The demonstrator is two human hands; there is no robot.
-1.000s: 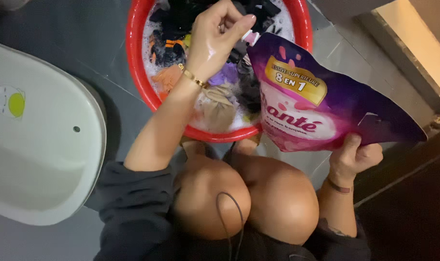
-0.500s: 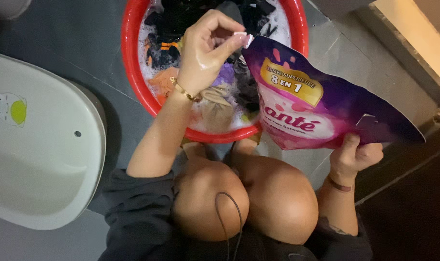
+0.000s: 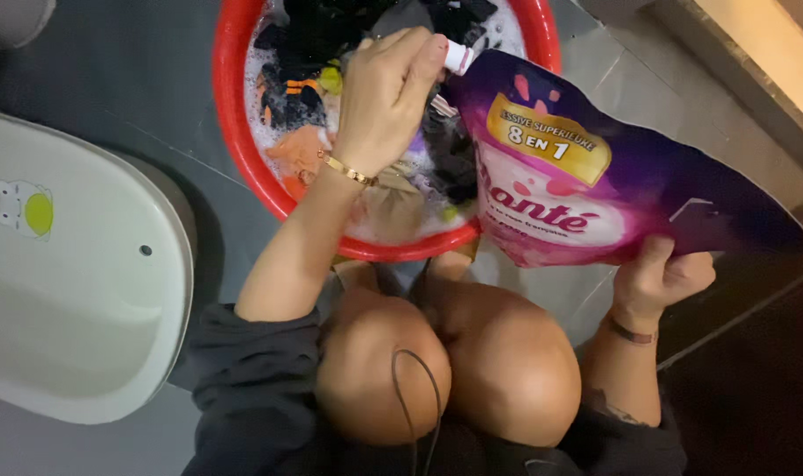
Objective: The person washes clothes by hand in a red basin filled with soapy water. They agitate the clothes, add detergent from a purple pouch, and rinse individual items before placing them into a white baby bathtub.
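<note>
A large purple detergent pouch (image 3: 595, 185) lies tilted over the right side of a red basin (image 3: 234, 132). My right hand (image 3: 661, 273) grips the pouch's lower edge. My left hand (image 3: 388, 92), with a gold bracelet on the wrist, pinches the pouch's small white spout cap (image 3: 459, 57) above the basin. The basin holds dark and coloured clothes (image 3: 331, 53) in soapy water. I am squatting, and my bare knees fill the lower middle of the view.
A pale oval plastic tub (image 3: 75, 291) with a small animal sticker stands on the grey tiled floor at the left. A raised light-coloured ledge (image 3: 754, 62) runs along the upper right. Dark flooring lies at the lower right.
My left hand has come down from above the basin and closed its fingers on the pouch's spout cap. The pouch has shifted slightly; my right hand keeps its grip.
</note>
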